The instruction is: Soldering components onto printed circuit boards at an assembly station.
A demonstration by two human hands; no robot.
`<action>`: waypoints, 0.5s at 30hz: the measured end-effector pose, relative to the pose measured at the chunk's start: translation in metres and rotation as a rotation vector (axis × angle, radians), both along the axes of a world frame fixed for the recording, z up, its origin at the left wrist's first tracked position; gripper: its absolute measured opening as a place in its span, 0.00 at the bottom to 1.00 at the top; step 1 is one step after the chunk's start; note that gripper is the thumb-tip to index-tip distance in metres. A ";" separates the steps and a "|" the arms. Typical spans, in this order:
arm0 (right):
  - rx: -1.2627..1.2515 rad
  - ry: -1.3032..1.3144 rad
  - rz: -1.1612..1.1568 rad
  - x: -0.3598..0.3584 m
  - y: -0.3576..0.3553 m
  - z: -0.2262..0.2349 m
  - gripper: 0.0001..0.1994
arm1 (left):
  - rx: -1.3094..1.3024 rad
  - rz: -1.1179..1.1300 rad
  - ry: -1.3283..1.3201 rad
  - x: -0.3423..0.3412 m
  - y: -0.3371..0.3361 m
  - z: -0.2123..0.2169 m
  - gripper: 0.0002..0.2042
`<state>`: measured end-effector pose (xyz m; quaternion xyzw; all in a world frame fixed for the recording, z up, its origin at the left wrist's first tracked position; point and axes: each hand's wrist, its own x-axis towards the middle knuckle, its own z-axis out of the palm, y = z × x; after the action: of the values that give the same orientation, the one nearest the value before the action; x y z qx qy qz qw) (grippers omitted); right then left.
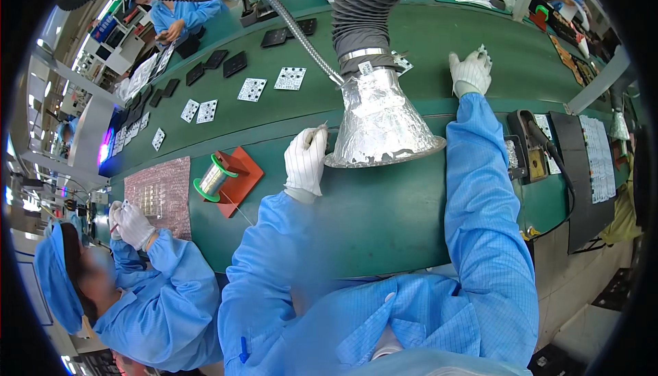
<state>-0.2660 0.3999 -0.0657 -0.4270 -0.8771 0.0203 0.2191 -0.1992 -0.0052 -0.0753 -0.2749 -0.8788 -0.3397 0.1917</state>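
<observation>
My left hand (pixel 306 162), in a white glove, is raised over the green bench just left of the foil-covered fume hood (pixel 384 119). Its fingers are pinched together, and a thin tip shows at them, too small to name. Stretched far forward onto the green conveyor belt (pixel 439 30), my gloved right hand (pixel 471 74) has its fingers curled round a small white circuit board (pixel 482 50), of which only an edge shows. Another white board (pixel 401 63) lies partly hidden behind the hood.
A solder wire spool (pixel 214 178) sits on a red stand to my left, beside bubble wrap (pixel 161 194). A soldering iron (pixel 541 139) rests in its holder at right. Several boards and black trays (pixel 234 65) lie on the belt. A co-worker (pixel 130 287) sits at left.
</observation>
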 end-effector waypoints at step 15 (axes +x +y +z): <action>0.247 0.860 0.658 0.143 -0.075 -0.011 0.09 | 0.245 0.033 -0.653 0.021 -0.007 0.025 0.17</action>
<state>-0.1231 0.3251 -0.0771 -0.0548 -0.7915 0.1571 0.5881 -0.1786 -0.0119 -0.0502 -0.1125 -0.8509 -0.5094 -0.0626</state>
